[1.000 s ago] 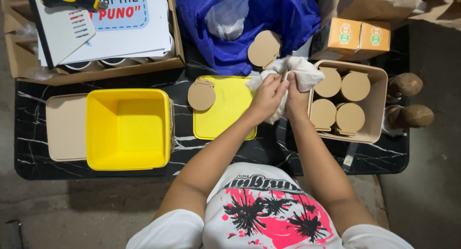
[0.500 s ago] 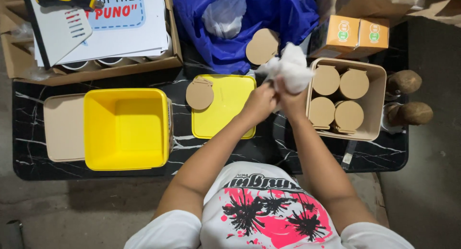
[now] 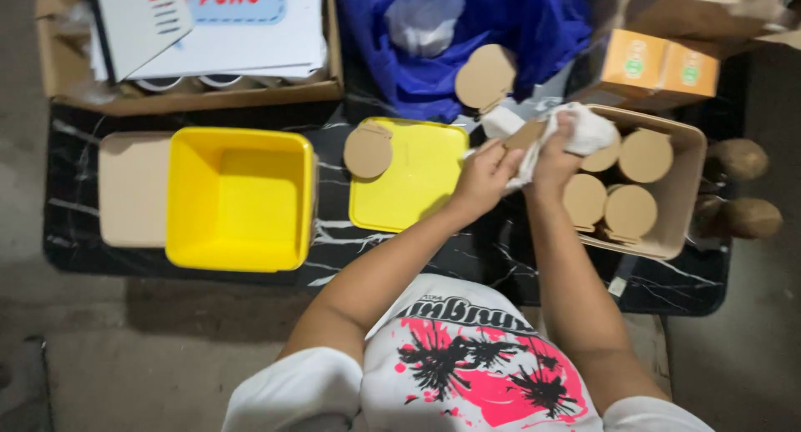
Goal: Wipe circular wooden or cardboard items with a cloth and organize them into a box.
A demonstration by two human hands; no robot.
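Head view: left hand [image 3: 482,178] grips a tan disc [image 3: 526,135]; right hand [image 3: 557,153] clutches a white cloth [image 3: 591,130].

You look straight down on a black marble-patterned tabletop [image 3: 392,257] with thin white veins. Bare grey concrete floor [image 3: 125,357] lies around the tabletop: a wide band on its near side, narrower strips past both short ends. The floor is scuffed and darker close against the tabletop's near edge. Light is dim and even. No wall or window is in view.
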